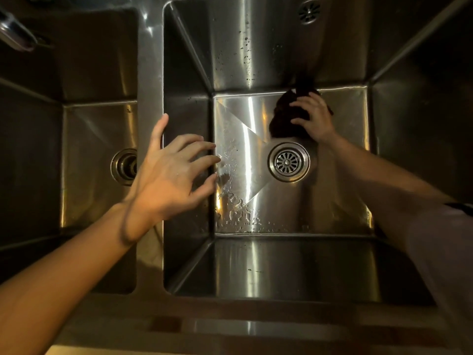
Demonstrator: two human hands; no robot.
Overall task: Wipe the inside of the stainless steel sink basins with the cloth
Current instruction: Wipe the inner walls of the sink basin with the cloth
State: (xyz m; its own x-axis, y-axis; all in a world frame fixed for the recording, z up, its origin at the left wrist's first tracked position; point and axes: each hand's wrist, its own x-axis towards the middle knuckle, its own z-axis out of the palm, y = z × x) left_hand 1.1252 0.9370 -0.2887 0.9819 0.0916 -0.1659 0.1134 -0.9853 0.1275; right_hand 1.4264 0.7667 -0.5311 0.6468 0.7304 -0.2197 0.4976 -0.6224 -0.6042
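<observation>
Steel double sink (151,73), R hand (316,119) grip pressing dark cloth (282,119) on basin floor, L hand (169,175) spread, no readable text

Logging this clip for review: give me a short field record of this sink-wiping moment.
Setting: stainless steel double sink, right basin and left basin
Right hand: presses dark crumpled cloth on the right basin's floor near the back wall
Left hand: open, over the divider
Round metal drain strainer: uncovered, in front of the cloth
Floor: water droplets at its left side
</observation>
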